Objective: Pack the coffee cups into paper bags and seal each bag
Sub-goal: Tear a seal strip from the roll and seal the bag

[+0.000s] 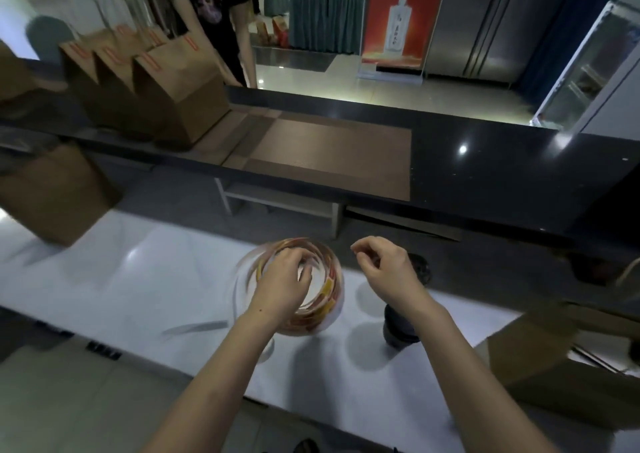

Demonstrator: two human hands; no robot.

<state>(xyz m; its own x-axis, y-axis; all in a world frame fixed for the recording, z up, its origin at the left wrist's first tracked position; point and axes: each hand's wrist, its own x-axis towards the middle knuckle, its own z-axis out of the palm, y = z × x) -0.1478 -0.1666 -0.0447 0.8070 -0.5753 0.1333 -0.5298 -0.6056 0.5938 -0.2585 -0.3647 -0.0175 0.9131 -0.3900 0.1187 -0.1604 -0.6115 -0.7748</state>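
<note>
A loose roll of red and yellow sticker labels [325,290] sits on the white worktop [138,279]. My left hand [282,279] grips it from above, fingers curled into its centre. My right hand [381,262] hovers just to the right with thumb and forefinger pinched together; whether a sticker is between them is too blurred to tell. A dark coffee cup [400,328] stands under my right wrist, another dark lid [420,267] behind it. Sealed brown paper bags [166,96] with red stickers stand on the raised black counter [485,175]. One more bag [52,189] stands at left.
A brown placemat [329,155] lies on the black counter. An open brown paper bag [561,359] lies at the right on the worktop. A person in a dark shirt [221,16] stands beyond the counter near the sealed bags. A white shelf [277,203] sits under the counter.
</note>
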